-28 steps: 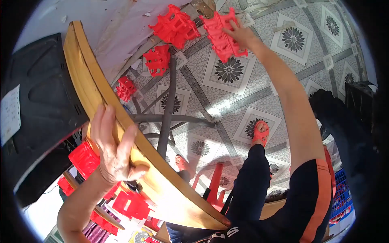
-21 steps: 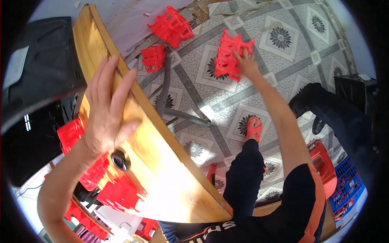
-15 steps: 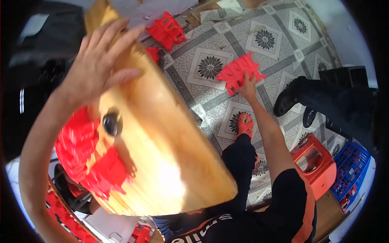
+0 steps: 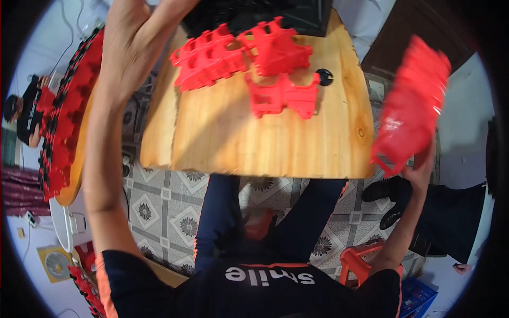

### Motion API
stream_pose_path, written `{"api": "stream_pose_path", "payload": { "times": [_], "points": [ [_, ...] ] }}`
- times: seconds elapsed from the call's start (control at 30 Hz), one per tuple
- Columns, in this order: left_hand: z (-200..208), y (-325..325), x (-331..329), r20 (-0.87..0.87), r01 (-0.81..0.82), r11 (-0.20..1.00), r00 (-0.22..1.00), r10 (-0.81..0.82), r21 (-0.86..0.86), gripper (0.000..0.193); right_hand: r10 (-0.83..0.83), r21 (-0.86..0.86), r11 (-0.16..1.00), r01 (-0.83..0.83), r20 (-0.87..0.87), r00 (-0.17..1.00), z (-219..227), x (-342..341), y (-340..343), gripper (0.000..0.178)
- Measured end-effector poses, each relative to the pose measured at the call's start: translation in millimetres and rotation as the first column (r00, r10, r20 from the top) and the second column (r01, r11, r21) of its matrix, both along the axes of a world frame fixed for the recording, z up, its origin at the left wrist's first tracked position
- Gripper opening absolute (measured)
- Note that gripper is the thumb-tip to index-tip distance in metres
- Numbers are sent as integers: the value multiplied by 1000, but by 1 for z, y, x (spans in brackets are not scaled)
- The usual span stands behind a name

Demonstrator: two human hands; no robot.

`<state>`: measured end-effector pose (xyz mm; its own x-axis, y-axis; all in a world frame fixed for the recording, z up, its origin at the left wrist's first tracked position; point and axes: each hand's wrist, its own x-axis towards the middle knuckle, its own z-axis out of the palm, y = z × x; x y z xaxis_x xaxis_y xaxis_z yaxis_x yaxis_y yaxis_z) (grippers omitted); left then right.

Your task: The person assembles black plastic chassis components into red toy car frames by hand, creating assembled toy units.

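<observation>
My right hand (image 4: 422,165) is closed around the lower end of a bundle of red moulded plastic parts (image 4: 413,100), raised beside the right edge of the wooden tabletop (image 4: 212,143). Motion blurs the bundle, so I cannot tell how many parts it has. On the tabletop lie red openwork plastic parts: one group (image 4: 209,61) at the left, another (image 4: 278,47) beside it, and a flatter part (image 4: 283,96) nearer me. My left hand (image 4: 135,45) reaches up past the tabletop's far left, its thumb stretched out; the other fingertips are cut off by the picture's upper edge.
A black round knob (image 4: 325,77) sits on the tabletop, before a black box (image 4: 260,18). Red and black parts (image 4: 69,116) are heaped at the left. A red stool (image 4: 363,259), a blue crate (image 4: 419,297) and one person's dark-clothed legs (image 4: 450,217) are at right; another person (image 4: 29,111) is far left.
The view has swung round to face the tabletop squarely. My right hand has raised the red parts from above the floor to beside the tabletop. My left hand has left the wooden surface.
</observation>
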<state>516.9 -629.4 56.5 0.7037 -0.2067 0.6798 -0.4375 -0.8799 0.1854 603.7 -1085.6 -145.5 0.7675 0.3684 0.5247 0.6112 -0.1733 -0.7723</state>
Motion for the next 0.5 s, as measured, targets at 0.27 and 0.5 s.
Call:
{"api": "stream_pose_path", "payload": {
  "times": [0.27, 0.5],
  "points": [
    [-164, 83, -190, -22, -130, 782, 989, 148, -609, 103, 868, -796, 276, -538, -33, 495, 104, -51, 307, 93],
    [-244, 67, -174, -109, -391, 919, 917, 384, -51, 74, 720, -762, 637, -122, 530, 448, 65, -26, 366, 74]
  ]
}}
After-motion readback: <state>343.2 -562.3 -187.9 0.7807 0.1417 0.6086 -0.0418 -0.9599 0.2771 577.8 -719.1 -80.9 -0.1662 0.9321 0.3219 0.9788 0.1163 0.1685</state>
